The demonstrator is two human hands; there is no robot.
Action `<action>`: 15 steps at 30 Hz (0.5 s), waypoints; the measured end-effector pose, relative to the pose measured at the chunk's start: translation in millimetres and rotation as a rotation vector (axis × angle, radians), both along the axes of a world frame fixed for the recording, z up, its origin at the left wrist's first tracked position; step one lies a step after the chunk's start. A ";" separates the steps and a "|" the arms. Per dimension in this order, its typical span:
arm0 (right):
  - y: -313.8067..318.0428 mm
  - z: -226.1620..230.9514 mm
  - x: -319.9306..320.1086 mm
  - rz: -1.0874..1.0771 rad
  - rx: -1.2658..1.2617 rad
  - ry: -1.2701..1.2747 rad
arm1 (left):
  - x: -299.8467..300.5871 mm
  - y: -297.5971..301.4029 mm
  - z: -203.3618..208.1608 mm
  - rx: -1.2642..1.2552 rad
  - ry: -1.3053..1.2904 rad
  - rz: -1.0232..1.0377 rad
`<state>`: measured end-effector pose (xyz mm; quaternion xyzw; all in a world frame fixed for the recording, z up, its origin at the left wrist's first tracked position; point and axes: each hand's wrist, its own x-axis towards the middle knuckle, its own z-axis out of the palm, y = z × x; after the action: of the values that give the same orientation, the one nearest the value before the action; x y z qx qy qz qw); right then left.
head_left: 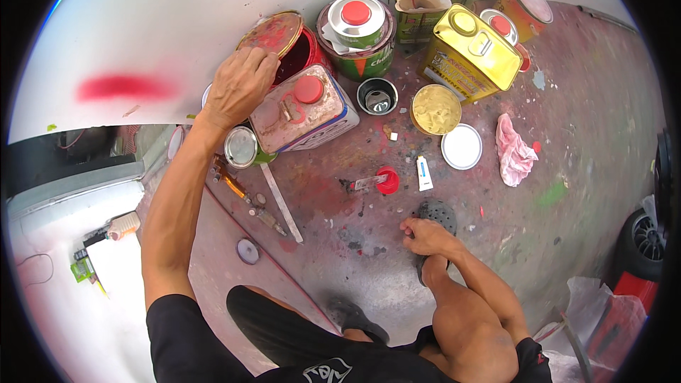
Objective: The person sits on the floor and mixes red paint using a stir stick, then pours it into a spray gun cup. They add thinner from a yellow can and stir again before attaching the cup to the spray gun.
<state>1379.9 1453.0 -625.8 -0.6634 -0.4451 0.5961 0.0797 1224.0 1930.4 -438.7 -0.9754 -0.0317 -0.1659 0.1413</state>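
At the upper left, my left hand [241, 85] is closed at the near edge of a paint-smeared round lid [273, 32]. The lid stands tilted over an uncovered red paint can [310, 50], dark red inside. My fingertips are partly hidden there. Just below the can stands a dirty white rectangular tin [289, 115] with a red cap. My right hand [430, 236] hangs low beside my right knee, above my shoe [437, 214]. Its fingers are curled together, and whether anything small is between them is hidden.
Beyond my hands stand a yellow thinner tin [472, 50], a green can [362, 57], a dark cup [377, 96] and an open tub of beige putty [436, 110]. A white lid [462, 147], tube [424, 173], red cap [387, 180], pink-stained rag [514, 150] and metal strip [281, 204] lie on the floor.
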 end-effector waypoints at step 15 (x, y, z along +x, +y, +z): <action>-7.7 -3.4 1.5 -0.013 0.083 -0.072 | 0.2 35.7 -38.8 -0.625 0.215 0.411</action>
<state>1381.4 1445.3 -629.3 -0.6833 -0.4677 0.5525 0.0949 1224.1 1966.1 -477.4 -0.9566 -0.2606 -0.0135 -0.1297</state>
